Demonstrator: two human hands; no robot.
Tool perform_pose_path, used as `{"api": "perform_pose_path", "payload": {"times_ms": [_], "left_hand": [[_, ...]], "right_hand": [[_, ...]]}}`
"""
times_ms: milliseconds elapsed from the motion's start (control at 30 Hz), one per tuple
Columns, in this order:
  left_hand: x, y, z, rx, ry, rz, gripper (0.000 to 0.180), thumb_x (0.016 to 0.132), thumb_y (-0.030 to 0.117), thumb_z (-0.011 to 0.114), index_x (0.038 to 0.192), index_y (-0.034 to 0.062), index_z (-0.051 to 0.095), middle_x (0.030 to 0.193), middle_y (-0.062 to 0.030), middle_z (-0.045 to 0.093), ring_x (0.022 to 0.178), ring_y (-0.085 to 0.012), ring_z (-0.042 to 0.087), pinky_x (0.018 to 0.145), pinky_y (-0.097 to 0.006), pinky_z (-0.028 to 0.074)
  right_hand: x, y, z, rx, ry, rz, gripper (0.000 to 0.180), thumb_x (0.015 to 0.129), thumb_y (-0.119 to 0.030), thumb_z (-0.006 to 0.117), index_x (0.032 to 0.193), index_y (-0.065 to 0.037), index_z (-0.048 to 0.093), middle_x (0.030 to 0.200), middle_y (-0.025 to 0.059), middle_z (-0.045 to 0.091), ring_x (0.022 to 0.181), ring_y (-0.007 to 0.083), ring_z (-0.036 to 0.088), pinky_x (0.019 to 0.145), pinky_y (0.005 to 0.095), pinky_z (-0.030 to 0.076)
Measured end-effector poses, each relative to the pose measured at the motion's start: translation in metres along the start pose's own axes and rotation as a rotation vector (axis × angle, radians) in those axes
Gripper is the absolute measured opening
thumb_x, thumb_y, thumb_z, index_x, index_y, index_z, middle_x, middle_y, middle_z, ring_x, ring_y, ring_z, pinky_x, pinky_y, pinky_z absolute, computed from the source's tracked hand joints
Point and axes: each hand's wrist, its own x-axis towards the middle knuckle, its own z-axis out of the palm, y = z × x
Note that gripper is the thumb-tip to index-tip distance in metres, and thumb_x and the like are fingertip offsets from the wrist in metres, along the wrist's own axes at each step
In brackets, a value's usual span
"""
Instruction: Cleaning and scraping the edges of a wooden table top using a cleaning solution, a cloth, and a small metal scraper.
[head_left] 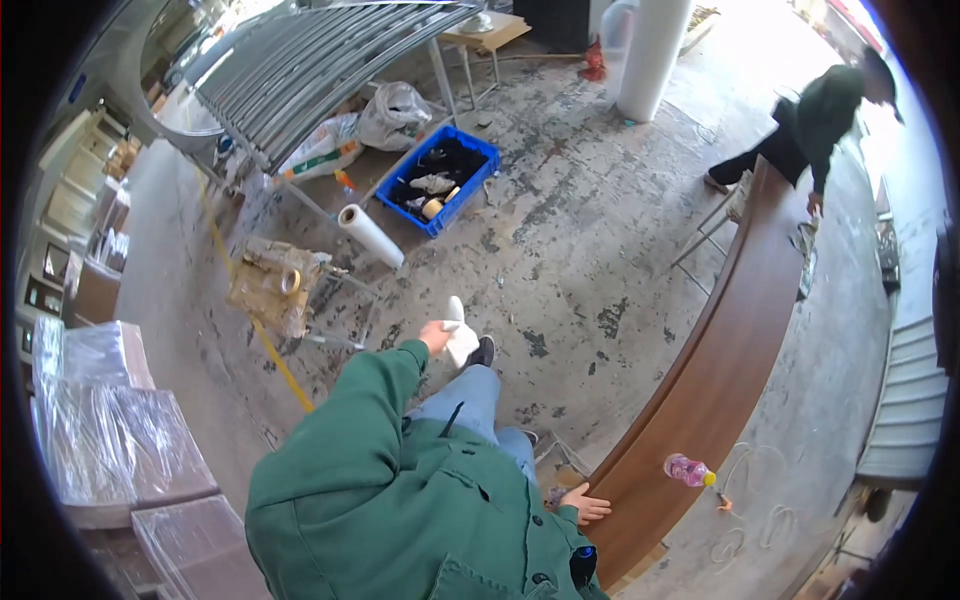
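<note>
A white cloth (461,343) hangs from my left hand (436,337), whose fingers are closed round it, out in front of my legs. My right hand (588,504) lies flat on the near-left edge of a long brown wooden panel (700,370), its fingers stretched out and holding nothing. On the panel near that hand is a bottle (689,470) of pink liquid with a yellow cap, tipped on its side. The panel's far end rests on a metal stand (712,235), where another person (835,115) bends over it, one hand at its edge.
Ahead stand a blue crate (440,180) of dark items, a roll of clear film (370,235) and a metal rack (330,75). A paper-covered stool (275,285) bears a tape roll (290,281). Wrapped boxes (120,440) are stacked at left. A white column (652,60) rises at the back.
</note>
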Motion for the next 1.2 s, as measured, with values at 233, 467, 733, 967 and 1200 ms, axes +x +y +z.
{"api": "perform_pose_path", "payload": {"times_ms": [233, 467, 733, 967, 1200], "left_hand": [[0.005, -0.063, -0.058, 0.092, 0.119, -0.226, 0.029, 0.082, 0.022, 0.061, 0.107, 0.0094, 0.069, 0.105, -0.0183, 0.067, 0.102, -0.0364, 0.063, 0.087, -0.042, 0.050], [0.059, -0.059, -0.102, 0.085, 0.162, -0.235, 0.032, 0.084, 0.026, 0.061, 0.106, 0.0041, 0.068, 0.104, -0.0220, 0.067, 0.097, -0.0389, 0.064, 0.082, -0.046, 0.051], [0.055, -0.039, -0.093, -0.470, 0.214, -0.481, 0.022, 0.085, 0.012, 0.065, 0.100, -0.0038, 0.064, 0.077, -0.0135, 0.065, 0.059, -0.0210, 0.061, 0.044, -0.039, 0.046], [0.098, 0.086, -0.011, -0.313, 0.020, -0.317, 0.025, 0.084, 0.016, 0.067, 0.104, 0.0013, 0.065, 0.071, -0.0096, 0.062, 0.052, -0.0186, 0.057, 0.043, -0.034, 0.044], [0.135, 0.241, 0.038, -0.345, -0.115, 0.064, 0.023, 0.085, 0.023, 0.066, 0.099, 0.0057, 0.068, 0.072, -0.0032, 0.064, 0.052, -0.0128, 0.055, 0.046, -0.030, 0.043]], "right_hand": [[-0.030, -0.068, -0.017, 0.008, -0.182, -0.113, 0.101, 0.083, -0.064, 0.055, 0.149, 0.002, 0.016, 0.155, 0.0208, 0.020, 0.138, 0.0327, 0.033, 0.103, 0.0523, 0.037], [0.086, -0.151, -0.088, 0.118, -0.515, 0.062, 0.106, 0.079, -0.066, 0.058, 0.147, 0.005, 0.018, 0.155, 0.0222, 0.020, 0.138, 0.0318, 0.033, 0.103, 0.0527, 0.037], [0.104, -0.222, -0.102, -0.056, -0.302, 0.048, 0.091, 0.074, -0.069, 0.059, 0.127, 0.005, 0.055, 0.138, 0.0255, 0.042, 0.130, 0.0402, 0.038, 0.103, 0.0492, 0.038], [0.120, -0.227, -0.117, 0.316, -0.486, 0.106, 0.121, 0.072, -0.064, 0.067, 0.145, 0.014, 0.011, 0.154, 0.0311, 0.008, 0.144, 0.0441, 0.005, 0.116, 0.0506, 0.014], [0.145, -0.276, -0.120, 0.332, -0.589, 0.176, 0.119, 0.072, -0.056, 0.071, 0.149, 0.005, 0.005, 0.153, 0.0328, -0.009, 0.143, 0.0481, -0.005, 0.116, 0.0519, 0.011]]}}
